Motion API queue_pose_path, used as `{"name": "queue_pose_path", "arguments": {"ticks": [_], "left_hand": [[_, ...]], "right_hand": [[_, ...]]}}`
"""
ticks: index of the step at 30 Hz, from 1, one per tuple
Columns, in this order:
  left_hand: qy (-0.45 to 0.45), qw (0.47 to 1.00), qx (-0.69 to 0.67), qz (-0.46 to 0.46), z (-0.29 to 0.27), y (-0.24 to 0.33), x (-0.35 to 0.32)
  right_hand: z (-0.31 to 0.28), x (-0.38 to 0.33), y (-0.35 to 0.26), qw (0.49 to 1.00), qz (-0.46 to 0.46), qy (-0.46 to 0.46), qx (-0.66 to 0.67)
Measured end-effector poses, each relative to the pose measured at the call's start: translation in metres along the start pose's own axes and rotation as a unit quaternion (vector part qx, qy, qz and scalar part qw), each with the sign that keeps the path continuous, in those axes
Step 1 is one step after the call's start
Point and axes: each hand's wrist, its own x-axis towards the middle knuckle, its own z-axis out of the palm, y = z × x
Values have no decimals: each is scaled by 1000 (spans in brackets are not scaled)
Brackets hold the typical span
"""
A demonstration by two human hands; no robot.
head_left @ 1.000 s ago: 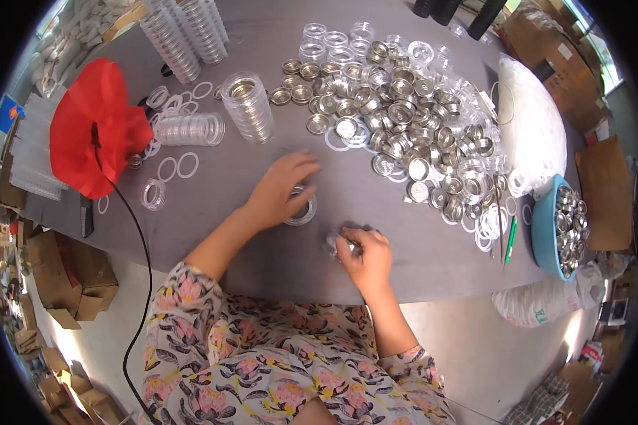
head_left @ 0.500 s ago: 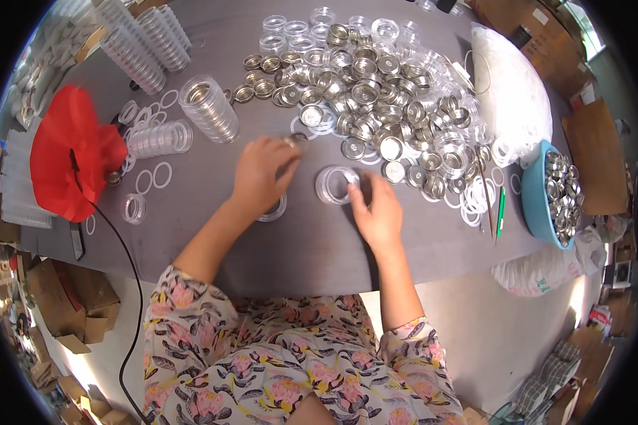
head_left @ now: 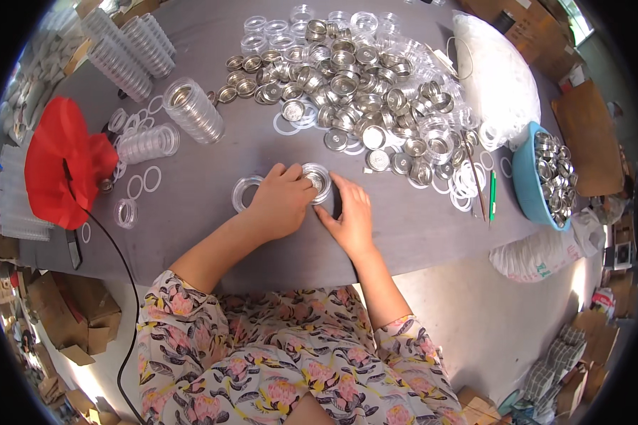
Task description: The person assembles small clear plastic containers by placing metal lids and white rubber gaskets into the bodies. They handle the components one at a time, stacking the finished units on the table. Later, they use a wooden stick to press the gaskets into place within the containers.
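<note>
Clear plastic and bright metal sit between my two hands: a small round clear case with a metal disc in it, resting on the grey counter. My left hand has its fingertips closed on the case's near-left rim; my right hand presses against its right side, fingers bent round it. Both grips are clamped on that one case.

Just left of the grip an empty clear ring-shaped lid lies flat, partly hidden under my left hand.

Beyond the grip, further across the counter, spreads a big loose heap of metal cups and clear cases, many of the cases already holding a metal piece, with thin white rings scattered among them.

Up and to the left of the grip, a stack of clear cases lies tilted, metal showing in the top one; a shorter stack lies on its side beyond that, with loose white rings about it.

Far left, a red cloth lies crumpled.

Well to the right of the grip a blue bowl is filled with metal cups. A green pen lies between it and the heap.
</note>
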Motion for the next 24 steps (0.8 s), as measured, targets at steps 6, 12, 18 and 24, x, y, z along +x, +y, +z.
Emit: {"name": "queue_pose_path", "arguments": {"ticks": [6,12,18,24], "left_hand": [[-91,996,10,-10,-6,-2,9],[101,977,-170,-75,-19,-10,-14],[446,877,20,-177,-95,-83,-42],[278,922,87,-257,-112,-141,-58]], "right_hand": [[-1,4,-10,1000,22,-3,-15],[7,-7,8,949,30,95,299],[6,-4,8,967,61,85,234],[10,-5,11,968,63,90,226]]}}
